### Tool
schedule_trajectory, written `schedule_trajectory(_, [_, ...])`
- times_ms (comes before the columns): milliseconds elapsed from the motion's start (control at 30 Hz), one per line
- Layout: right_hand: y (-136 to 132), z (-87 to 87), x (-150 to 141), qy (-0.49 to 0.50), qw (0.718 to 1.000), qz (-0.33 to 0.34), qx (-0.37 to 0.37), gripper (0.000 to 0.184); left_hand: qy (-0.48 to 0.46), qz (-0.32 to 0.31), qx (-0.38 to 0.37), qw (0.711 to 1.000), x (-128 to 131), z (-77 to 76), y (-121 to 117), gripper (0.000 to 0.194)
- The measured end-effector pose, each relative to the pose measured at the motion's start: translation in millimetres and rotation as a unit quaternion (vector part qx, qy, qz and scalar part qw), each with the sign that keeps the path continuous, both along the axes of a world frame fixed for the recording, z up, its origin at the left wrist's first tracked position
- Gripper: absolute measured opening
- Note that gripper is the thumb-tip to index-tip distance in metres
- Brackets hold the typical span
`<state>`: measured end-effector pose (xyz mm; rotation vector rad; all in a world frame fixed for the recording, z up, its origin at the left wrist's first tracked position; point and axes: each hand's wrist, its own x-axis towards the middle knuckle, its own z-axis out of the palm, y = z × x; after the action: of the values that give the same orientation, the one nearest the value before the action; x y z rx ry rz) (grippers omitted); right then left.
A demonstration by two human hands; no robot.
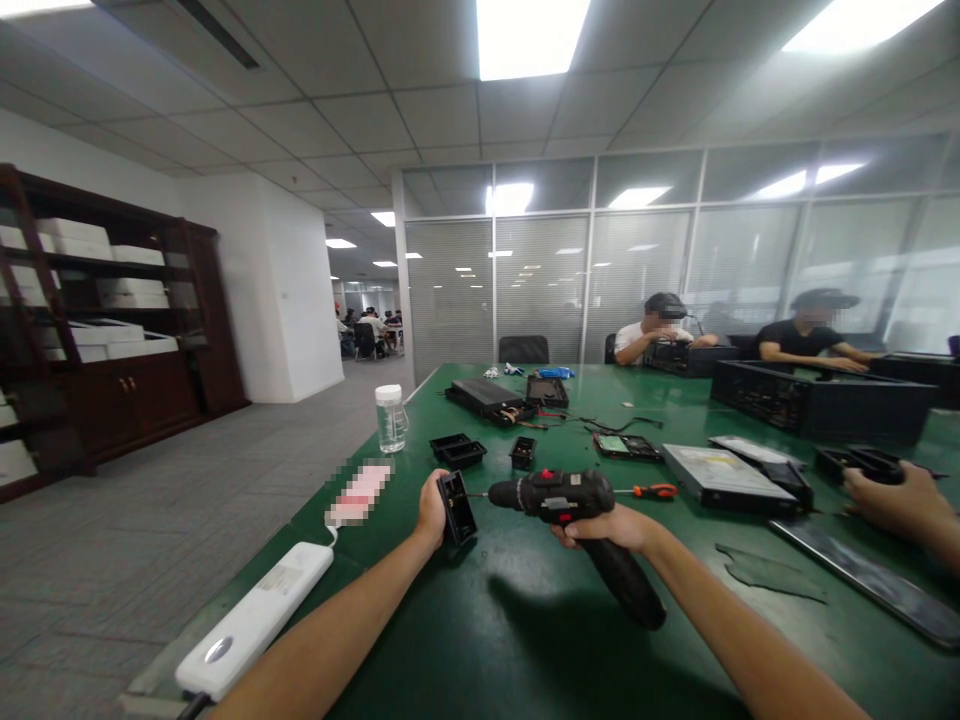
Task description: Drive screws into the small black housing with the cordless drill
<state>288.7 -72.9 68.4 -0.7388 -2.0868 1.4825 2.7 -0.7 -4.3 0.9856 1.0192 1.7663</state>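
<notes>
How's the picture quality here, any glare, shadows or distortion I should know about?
Head view: ceiling panels blown out to white, with their light showing again on the glass partition; a soft dark shadow on the green table below the drill; wide-angle bending toward the edges; pixelated patches over faces and the pink item.

Your left hand point(430, 512) has fingers partly hidden behind the black box point(458, 508). Your right hand point(619, 527) is partly obscured by the drill point(559, 495). Contact between bit point(477, 495) and box is too small to confirm. The pink item point(364, 492) is blurred. The bottom edge cuts off your left forearm point(341, 625) and right forearm point(739, 625).
</notes>
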Motion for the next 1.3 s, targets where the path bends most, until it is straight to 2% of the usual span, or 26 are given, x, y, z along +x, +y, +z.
schedule_trajectory(367, [-2.8, 4.6, -1.5, -0.027, 0.999, -0.004, 0.022, 0.024, -0.003, 0.003, 0.01, 1.0, -0.1, -0.9, 1.2, 0.027])
schedule_trajectory(800, [-2.0, 2.8, -0.1, 0.019, 1.0, 0.023, 0.003, 0.021, 0.007, -0.001, 0.007, 1.0, -1.4, -3.1, 3.1, 0.026])
schedule_trajectory(933, [-3.2, 3.9, 0.0, 0.009, 1.0, 0.024, 0.008, 0.017, 0.002, 0.001, 0.01, 1.0, -1.4, -2.8, 2.8, 0.025])
schedule_trajectory(1300, [0.1, 0.8, 0.6, 0.01, 1.0, 0.014, 0.004, 0.02, -0.002, 0.006, 0.007, 1.0, -0.7, -3.0, 2.8, 0.024])
